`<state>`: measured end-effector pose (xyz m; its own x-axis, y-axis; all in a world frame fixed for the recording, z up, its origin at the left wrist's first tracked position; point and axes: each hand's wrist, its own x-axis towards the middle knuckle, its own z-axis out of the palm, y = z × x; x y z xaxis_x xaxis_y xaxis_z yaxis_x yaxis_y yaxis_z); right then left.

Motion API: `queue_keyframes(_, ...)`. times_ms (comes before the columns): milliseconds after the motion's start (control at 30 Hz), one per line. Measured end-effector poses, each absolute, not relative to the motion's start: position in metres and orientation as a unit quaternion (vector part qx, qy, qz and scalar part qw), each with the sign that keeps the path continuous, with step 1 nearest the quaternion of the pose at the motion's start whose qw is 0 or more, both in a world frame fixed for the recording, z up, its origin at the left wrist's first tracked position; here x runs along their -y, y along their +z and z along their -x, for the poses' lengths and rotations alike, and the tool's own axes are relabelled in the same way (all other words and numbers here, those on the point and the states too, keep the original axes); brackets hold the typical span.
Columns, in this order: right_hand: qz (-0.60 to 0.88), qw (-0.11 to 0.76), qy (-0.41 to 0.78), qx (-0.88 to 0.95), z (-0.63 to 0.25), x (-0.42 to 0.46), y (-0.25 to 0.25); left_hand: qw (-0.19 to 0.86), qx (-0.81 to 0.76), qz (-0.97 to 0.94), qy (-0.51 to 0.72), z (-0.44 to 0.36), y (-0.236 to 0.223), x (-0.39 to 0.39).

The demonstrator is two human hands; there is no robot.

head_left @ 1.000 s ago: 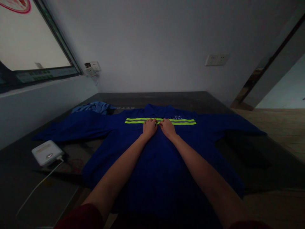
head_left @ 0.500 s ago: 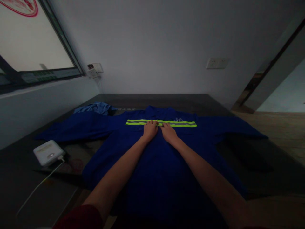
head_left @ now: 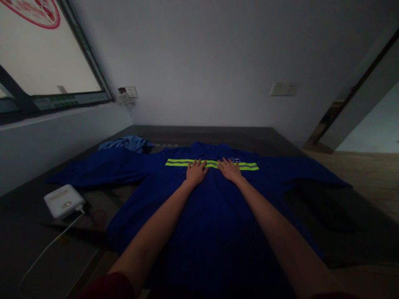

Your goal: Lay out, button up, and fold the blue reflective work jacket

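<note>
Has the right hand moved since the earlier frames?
Yes: the right hand shifted rightward along the reflective stripe, away from the left hand, toward the chest logo.

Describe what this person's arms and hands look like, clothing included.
Dark red sleeves show at the bottom edge, leaving the forearms bare. The left hand and right hand are gloveless, with no watch or bracelet visible; it is too dim to rule out a thin ring.

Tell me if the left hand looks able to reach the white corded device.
Probably yes: the left hand rests open on the blue jacket, and nothing upright stands between it and the white corded device.
</note>
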<state>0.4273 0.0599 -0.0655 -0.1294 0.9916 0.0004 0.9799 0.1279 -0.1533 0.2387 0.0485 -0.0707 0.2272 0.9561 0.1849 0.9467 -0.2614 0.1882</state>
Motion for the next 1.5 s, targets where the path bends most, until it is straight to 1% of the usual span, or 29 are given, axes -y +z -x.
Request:
queue_keyframes(200,0.655,0.061,0.053,0.751,-0.433,-0.062,-0.068,0.018,-0.607,-0.784,0.126,-0.238,-0.068,-0.046)
queue_keyframes(333,0.644,0.120,0.046,0.754,-0.434,-0.059,-0.062,0.029,-0.603,-0.785,0.139,-0.237,-0.064,-0.051)
queue_keyframes(433,0.627,0.174,0.030,0.759,-0.438,-0.043,-0.054,0.036,-0.586,-0.798,0.140,-0.224,-0.053,-0.051)
queue_keyframes(500,0.606,0.184,0.024,0.773,-0.445,-0.022,-0.050,0.027,-0.568,-0.810,0.143,-0.207,-0.045,-0.042)
queue_keyframes(600,0.594,0.163,0.011,0.787,-0.463,0.019,-0.051,0.012,-0.572,-0.811,0.124,-0.175,-0.042,-0.022)
queue_keyframes(767,0.637,0.118,-0.011,0.762,-0.495,0.053,-0.069,0.021,-0.651,-0.753,0.093,-0.136,-0.062,-0.003)
queue_keyframes(933,0.650,0.092,0.004,0.754,-0.504,0.045,-0.081,0.024,-0.649,-0.756,0.078,-0.130,-0.071,-0.009)
queue_keyframes(1100,0.649,0.081,0.014,0.757,-0.501,0.036,-0.079,0.024,-0.649,-0.757,0.066,-0.129,-0.070,-0.020)
queue_keyframes(1500,0.655,0.076,0.016,0.751,-0.498,-0.020,-0.076,0.027,-0.646,-0.761,0.061,-0.129,-0.071,-0.081)
